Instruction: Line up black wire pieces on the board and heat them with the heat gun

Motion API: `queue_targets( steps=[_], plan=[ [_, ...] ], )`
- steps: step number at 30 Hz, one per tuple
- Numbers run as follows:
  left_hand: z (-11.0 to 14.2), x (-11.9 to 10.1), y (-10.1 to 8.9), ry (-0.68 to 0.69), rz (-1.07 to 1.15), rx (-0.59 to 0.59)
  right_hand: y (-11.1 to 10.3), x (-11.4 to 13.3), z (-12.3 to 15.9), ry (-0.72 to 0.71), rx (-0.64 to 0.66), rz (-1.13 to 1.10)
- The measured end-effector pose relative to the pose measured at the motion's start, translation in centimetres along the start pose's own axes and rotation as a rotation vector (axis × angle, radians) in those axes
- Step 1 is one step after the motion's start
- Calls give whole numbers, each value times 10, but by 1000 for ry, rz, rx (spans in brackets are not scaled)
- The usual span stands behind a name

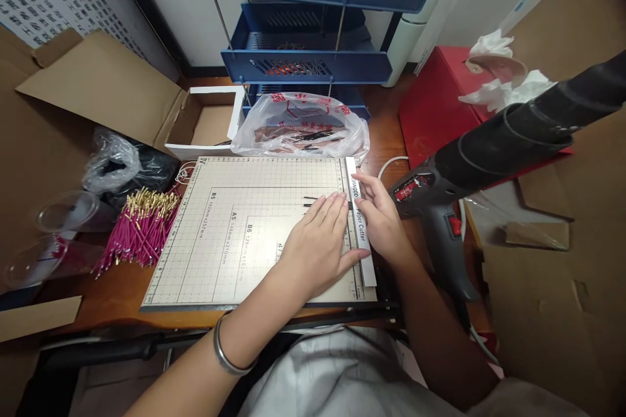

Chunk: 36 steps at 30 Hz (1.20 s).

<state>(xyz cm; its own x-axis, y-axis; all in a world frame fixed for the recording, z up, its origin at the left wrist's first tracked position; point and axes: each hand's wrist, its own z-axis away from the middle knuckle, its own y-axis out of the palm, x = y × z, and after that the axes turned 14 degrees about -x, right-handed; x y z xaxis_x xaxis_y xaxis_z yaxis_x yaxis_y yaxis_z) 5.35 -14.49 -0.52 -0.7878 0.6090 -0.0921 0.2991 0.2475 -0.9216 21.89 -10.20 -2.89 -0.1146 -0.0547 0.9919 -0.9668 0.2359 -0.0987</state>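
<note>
My left hand (317, 241) lies flat on the cream, gridded board of a paper cutter (195, 254), fingers together and thumb stretched to the right. Thin black strands (309, 198) stick out to the left from under its fingertips; most of their length is hidden. Along the board's right side runs a white bar (362, 234) printed "Paper Cutter". The left thumb tip touches this bar. Against the bar's right edge rests my right hand (381, 215), its thumb and index finger apart and nothing visible between them; the other fingers are partly hidden.
Behind the board sits a clear plastic bag (303, 124) with dark strands inside. Magenta, gold-tipped strands (141, 225) lie left, near clear cups (68, 212). A heat gun (440, 208) and red box (430, 104) stand right. Blue tray shelves (308, 65) rise behind.
</note>
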Motion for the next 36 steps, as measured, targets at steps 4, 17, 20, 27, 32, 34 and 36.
queue_targets(
  steps=[4,17,20,27,32,34,36],
  plan=[
    [0,0,0,11,-9,0,1,-2,0,-11,-12,11],
    [-3,5,-11,-16,34,-43,1,-2,1,-33,21,66],
    [-5,18,-19,-141,111,-97,1,2,3,-64,45,141],
    [-13,43,-16,-351,282,-134,9,11,5,-129,91,277],
    [-16,41,-13,-399,326,-117,9,9,6,-123,79,352],
    [-16,40,-13,-411,337,-113,8,10,6,-137,79,365],
    [-16,40,-13,-415,335,-114,8,13,7,-155,83,372]
  ],
)
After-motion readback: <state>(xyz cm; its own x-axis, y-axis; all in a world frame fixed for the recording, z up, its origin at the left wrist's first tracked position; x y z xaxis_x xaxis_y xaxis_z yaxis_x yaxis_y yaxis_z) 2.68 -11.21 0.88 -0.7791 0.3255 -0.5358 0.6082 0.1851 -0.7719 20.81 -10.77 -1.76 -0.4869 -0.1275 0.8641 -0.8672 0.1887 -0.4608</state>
